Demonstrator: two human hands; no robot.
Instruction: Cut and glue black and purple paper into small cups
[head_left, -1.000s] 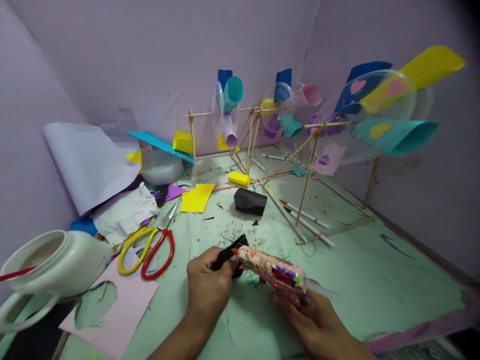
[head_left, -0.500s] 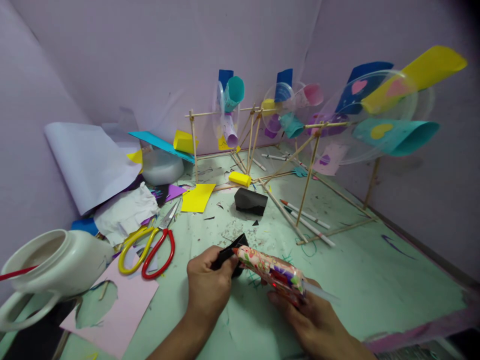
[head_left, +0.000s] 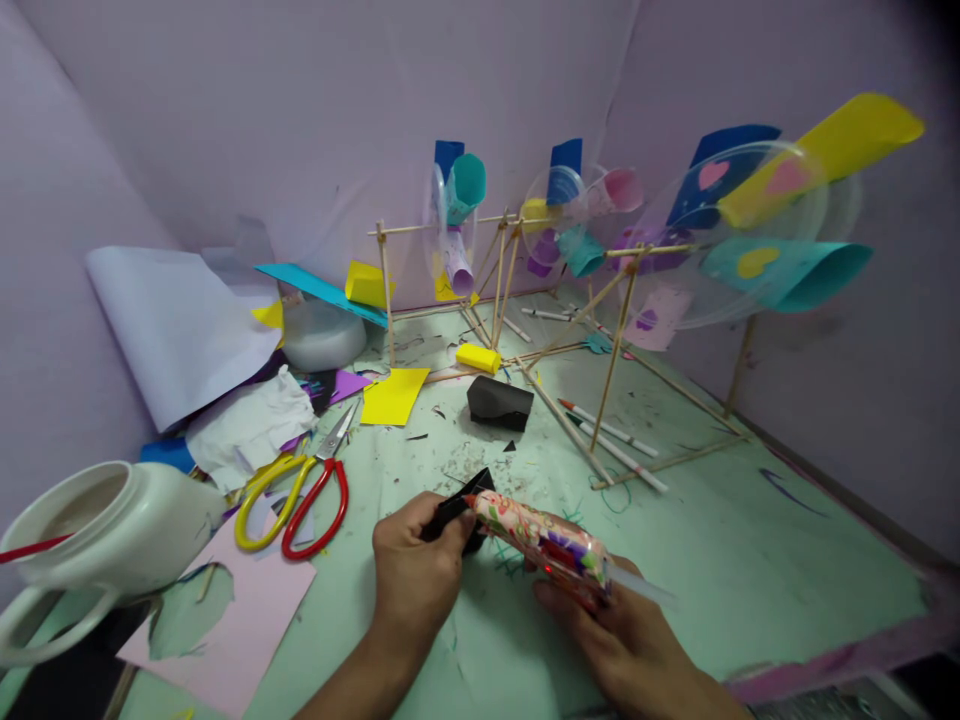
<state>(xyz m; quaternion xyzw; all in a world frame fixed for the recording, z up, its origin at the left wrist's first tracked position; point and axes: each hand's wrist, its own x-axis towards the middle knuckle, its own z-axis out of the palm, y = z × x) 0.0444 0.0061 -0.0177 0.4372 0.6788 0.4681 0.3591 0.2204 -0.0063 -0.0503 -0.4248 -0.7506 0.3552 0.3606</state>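
Between the thumb and fingers of my left hand (head_left: 418,560) is a bent strip of black paper (head_left: 448,510), part of it hidden by the hand. My right hand (head_left: 622,630) is wrapped round a flower-patterned glue gun (head_left: 536,532), whose small red light is lit and whose clear glue stick juts out at the back. The gun's reddish nozzle points left and is at the black paper, close to my left thumb. Beyond both hands, a rolled black paper tube (head_left: 500,403) lies on the table.
Scissors (head_left: 316,495) with yellow and red handles lie left of my hands, near pink paper (head_left: 247,610) with a cut-out hole. A white mug (head_left: 127,525) lies on its side. Stick frames (head_left: 616,350) with paper-and-plastic wheels stand behind. Yellow paper (head_left: 395,396) and pencils (head_left: 619,452) lie about.
Hardly anything differs. The camera view has shifted very slightly, while both hands, the black paper and the glue gun keep the same position.
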